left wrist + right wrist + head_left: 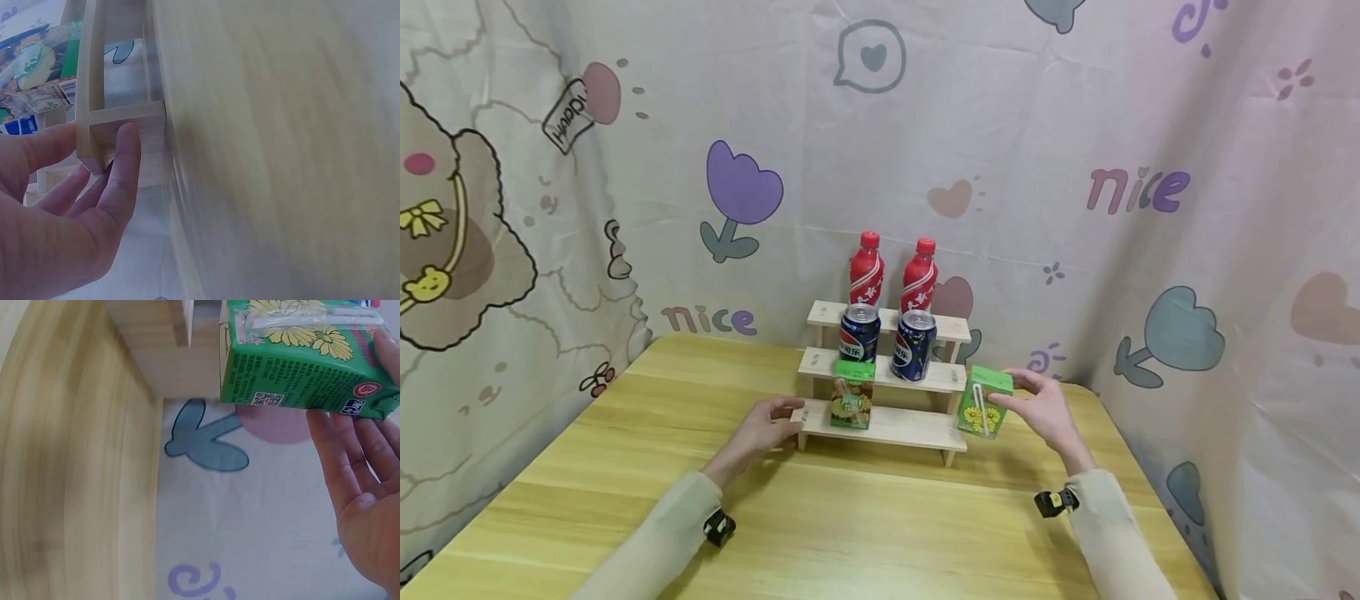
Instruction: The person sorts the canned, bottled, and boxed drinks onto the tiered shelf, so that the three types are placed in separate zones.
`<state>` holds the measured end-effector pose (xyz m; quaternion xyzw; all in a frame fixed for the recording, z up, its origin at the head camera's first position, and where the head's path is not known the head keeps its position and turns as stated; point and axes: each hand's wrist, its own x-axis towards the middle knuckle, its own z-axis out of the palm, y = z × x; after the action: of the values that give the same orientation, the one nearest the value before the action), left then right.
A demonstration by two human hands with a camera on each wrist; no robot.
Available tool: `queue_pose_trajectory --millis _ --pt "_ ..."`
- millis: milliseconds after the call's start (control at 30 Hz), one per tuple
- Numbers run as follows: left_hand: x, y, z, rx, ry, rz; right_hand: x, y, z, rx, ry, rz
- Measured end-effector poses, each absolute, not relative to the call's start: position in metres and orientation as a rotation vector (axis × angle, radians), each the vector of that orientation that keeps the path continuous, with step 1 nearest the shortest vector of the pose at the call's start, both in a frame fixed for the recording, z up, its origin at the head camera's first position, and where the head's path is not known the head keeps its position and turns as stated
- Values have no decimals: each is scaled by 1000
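Observation:
A three-tier wooden shelf [895,427] stands on the table. My left hand [767,427] pinches the left end of its lowest board, thumb on top and fingers underneath, as the left wrist view shows. A green drink carton [985,402] with yellow flowers and a straw on its side is held in my right hand [1037,407], just off the shelf's right end. In the right wrist view, thumb and fingers [331,456] grip one end of this carton. Another carton [852,396], green and brown, stands at the left of the lowest board.
Two dark blue cans [913,346] stand on the middle board. Behind them, two red bottles [867,271] with red caps are on the top board. A patterned curtain [1030,125] hangs behind and beside the wooden table [880,533].

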<state>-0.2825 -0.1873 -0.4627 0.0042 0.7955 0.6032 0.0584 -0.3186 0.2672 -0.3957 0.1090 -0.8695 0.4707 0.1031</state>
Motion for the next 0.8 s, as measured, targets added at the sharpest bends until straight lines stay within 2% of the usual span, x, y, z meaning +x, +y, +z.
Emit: queue_pose_trajectory --millis 433,800 --pt "-285 -186 -464 -23 2431 1806 -318 227 -395 448 -2536 1562" --pt "-283 -188 -464 27 2459 1806 -316 199 -399 444 -2553 1630"
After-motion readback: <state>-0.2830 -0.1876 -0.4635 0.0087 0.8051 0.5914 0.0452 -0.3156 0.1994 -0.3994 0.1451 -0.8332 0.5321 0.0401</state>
